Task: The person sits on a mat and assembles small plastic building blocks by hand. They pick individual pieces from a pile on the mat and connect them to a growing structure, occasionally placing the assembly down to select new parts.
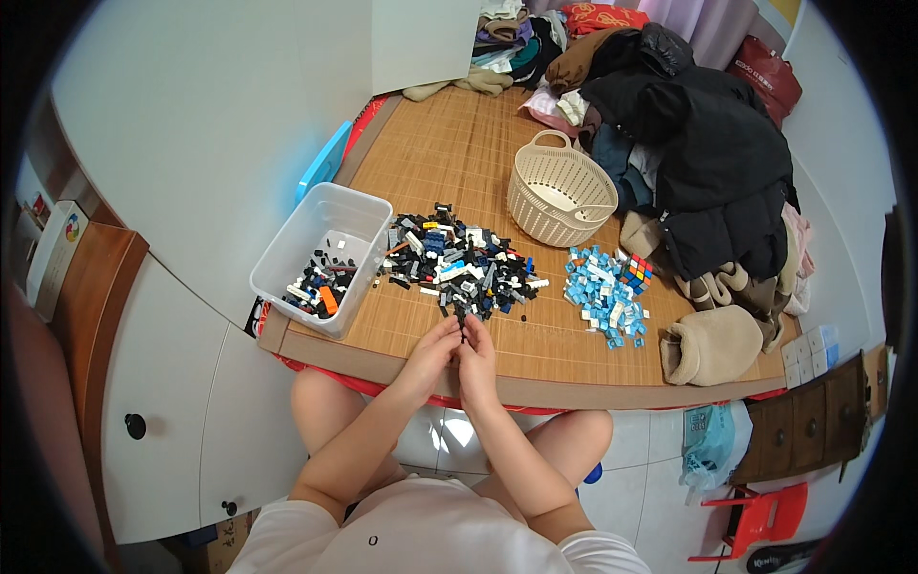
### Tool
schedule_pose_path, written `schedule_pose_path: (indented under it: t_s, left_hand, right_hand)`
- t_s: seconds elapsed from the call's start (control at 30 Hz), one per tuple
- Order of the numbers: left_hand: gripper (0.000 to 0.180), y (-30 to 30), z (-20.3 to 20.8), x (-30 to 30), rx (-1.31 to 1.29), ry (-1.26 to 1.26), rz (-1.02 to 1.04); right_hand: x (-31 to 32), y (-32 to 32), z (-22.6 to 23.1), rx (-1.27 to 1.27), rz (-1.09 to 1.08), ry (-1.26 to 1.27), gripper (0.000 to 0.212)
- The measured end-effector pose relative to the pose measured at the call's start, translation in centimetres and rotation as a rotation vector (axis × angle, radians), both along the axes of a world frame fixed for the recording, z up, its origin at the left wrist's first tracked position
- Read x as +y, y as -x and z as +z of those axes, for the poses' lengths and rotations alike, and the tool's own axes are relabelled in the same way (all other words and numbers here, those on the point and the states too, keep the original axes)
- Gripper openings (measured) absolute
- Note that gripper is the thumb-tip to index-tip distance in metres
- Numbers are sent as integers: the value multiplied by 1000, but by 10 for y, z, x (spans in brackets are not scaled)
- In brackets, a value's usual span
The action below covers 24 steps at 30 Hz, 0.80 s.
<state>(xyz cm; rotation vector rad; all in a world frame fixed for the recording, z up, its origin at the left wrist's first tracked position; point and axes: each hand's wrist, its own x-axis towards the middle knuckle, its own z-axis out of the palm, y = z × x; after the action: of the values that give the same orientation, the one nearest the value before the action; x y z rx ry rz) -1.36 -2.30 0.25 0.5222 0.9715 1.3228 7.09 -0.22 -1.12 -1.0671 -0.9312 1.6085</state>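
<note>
My left hand (429,358) and my right hand (476,362) meet at the near edge of a loose pile of building bricks (469,260). The fingers of both are closed around a small black building brick piece (463,332), mostly hidden by the fingertips. Black, grey, white and dark blue bricks make up the pile. Left of it stands a clear plastic box (366,251) with more bricks and an orange piece (328,300) inside. To the right lies a heap of light blue and white small pieces (604,292), with a colourful puzzle cube (636,274) at its edge.
A beige perforated basket (552,216) stands behind the piles on the bamboo mat (449,129). A blue lid (325,161) leans behind the clear box. Dark clothes (712,153) are heaped at the far right, with a beige fleece item (712,346) nearer me.
</note>
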Motion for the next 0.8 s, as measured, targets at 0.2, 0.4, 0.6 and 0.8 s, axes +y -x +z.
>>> schedule_pose_path:
  t_s: [0.2, 0.4, 0.6, 0.8]
  left_hand:
    - [51, 3, -5, 2, -42, -2, 1]
    - [50, 3, 6, -2, -29, 6, 2]
    - [50, 3, 6, -3, -78, -7, 36]
    - [48, 0, 19, -7, -109, -35, 97]
  right_hand:
    - [0, 0, 1, 0, -1, -2, 48]
    - [-5, 2, 7, 48, -70, -7, 49]
    - [-6, 4, 7, 89, -89, -54, 49]
    - [-9, 4, 14, 199, -88, -93, 45]
